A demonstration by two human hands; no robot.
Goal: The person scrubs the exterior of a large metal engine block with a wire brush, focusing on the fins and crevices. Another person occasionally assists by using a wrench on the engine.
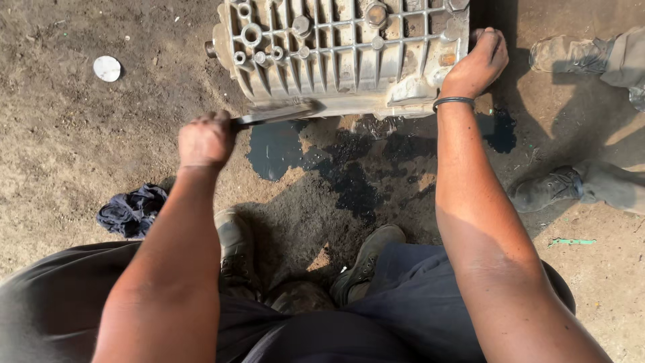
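Left hand (pixel 206 140) fists wrench (pixel 277 112) — right hand (pixel 475 64) grips gearbox casing (pixel 346 50) edge.

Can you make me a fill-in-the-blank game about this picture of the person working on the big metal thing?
1. The left hand grips a flat metal ____ whose far end lies against the ribbed metal gearbox casing.
2. The right hand holds the casing's ____ edge.
3. A dark ____ of oil lies on the dirt ground below the casing.
4. A crumpled dark ____ lies on the ground near the left arm.

Missing words: tool; right; puddle; rag
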